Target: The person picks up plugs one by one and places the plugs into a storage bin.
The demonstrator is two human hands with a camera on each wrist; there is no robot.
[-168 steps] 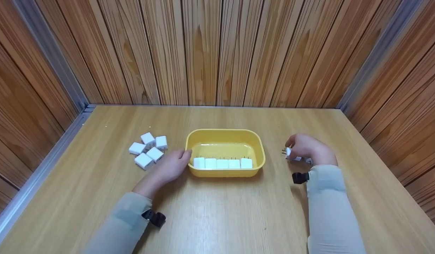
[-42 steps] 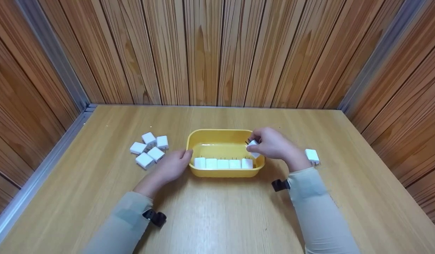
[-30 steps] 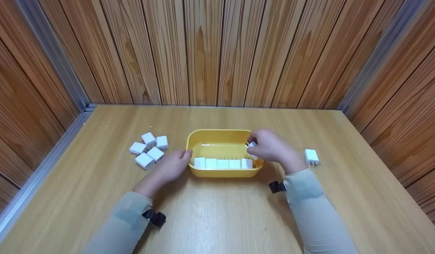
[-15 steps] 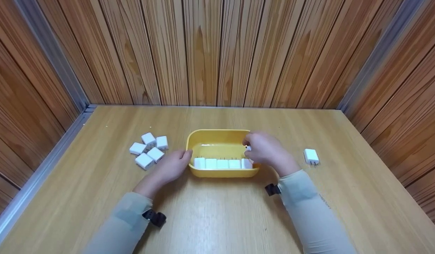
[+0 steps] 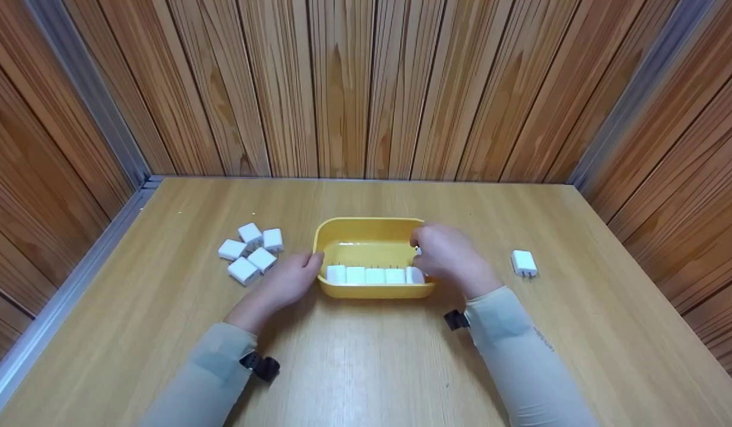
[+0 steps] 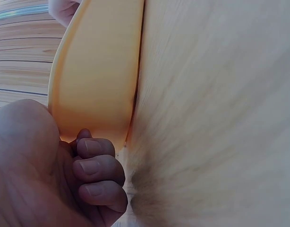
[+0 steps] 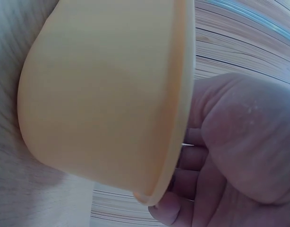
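A yellow plastic tub point(image 5: 375, 290) stands in the middle of the table. Along its near wall, a row of several white plug adapters point(image 5: 375, 276) stands with metal pins pointing to the back. My left hand point(image 5: 289, 277) grips the tub's left end, thumb on the rim; its other fingers look curled against the outside in the left wrist view. Reaching over the right end, my right hand point(image 5: 452, 255) pinches another white adapter point(image 5: 418, 251) low inside, mostly hidden by the fingers. In the right wrist view, the tub's wall point(image 7: 102, 94) hides the fingertips.
Several white adapters point(image 5: 243, 270) lie in a loose cluster on the table left of the tub, close to the left hand. A single adapter point(image 5: 524, 263) lies to the right, pins toward the front. Wood-panelled walls point(image 5: 342, 89) enclose the table.
From the adapters at the right, my right hand has carried one over to the tub and lowered it inside, barely moving in the last half second. The left hand has stayed on the rim.
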